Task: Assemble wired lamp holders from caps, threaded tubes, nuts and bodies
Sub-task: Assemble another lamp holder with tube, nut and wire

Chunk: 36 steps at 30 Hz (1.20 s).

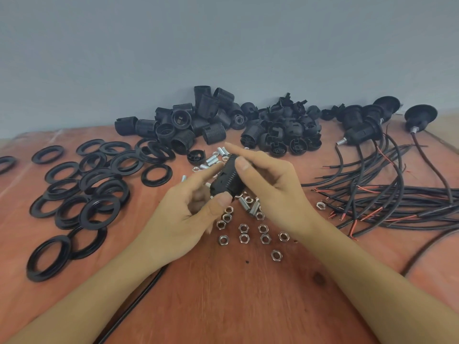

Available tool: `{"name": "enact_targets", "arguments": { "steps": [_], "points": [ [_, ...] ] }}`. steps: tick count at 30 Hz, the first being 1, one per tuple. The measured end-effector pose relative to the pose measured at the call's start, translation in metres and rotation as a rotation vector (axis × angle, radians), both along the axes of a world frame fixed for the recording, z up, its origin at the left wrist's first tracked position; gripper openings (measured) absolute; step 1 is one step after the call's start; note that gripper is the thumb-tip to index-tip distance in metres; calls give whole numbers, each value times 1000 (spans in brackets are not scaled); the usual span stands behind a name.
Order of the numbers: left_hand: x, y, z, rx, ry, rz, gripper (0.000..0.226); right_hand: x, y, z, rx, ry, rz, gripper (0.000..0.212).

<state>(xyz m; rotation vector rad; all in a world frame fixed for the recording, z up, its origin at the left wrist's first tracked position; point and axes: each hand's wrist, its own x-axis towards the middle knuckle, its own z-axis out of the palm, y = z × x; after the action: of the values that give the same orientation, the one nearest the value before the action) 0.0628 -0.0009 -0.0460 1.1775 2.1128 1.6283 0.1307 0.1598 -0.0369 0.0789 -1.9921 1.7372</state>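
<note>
While it is held above the middle of the table (236, 294), a black lamp holder body (227, 181) with a ribbed side is gripped from both ends and lies tilted, its upper end turned away from the camera. Its lower end is pinched by the left hand (183, 214), whose thumb is pressed against the near edge while the index finger is stretched along the far side. Its upper part is clamped by the right hand (270, 184), with the thumb laid on top and the index finger pointed out past the piece; the remaining fingers are hidden beneath. Silver hex nuts (244, 228) are scattered on the table just below the hands, and short threaded tubes (212, 160) are seen both beyond the hands and just under the right palm. A spread of flat black rings (99, 209) is laid out to the left. Against the grey wall (223, 45), a heap of threaded black bodies (183, 122) is piled, with a heap of black caps (285, 130) just beside it to the right. Farther right, wired holders (365, 122) are grouped, and their black cables (397, 199) with red cores are fanned across the table. One loose black cable (139, 299) is passed under the left forearm.
</note>
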Motion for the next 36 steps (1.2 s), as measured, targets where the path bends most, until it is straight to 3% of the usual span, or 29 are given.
{"name": "enact_targets", "arguments": {
  "steps": [4,8,13,19,29,36],
  "points": [
    [-1,1,3,82,-214,81,26,-2,9,2,-26,-108,-7,23],
    [1,0,6,100,-399,-24,31,-4,6,0,-79,-190,12,22],
    [4,1,7,91,-536,-85,37,-7,1,-3,-48,-292,-21,37],
    [10,5,7,98,-526,-4,33,-5,-8,-3,124,-300,-149,41],
    [10,6,13,105,-496,8,30,-7,-12,1,170,-318,-246,38],
    [13,8,5,119,-378,27,24,-5,-13,-3,214,-326,-270,34]
  ]
}}
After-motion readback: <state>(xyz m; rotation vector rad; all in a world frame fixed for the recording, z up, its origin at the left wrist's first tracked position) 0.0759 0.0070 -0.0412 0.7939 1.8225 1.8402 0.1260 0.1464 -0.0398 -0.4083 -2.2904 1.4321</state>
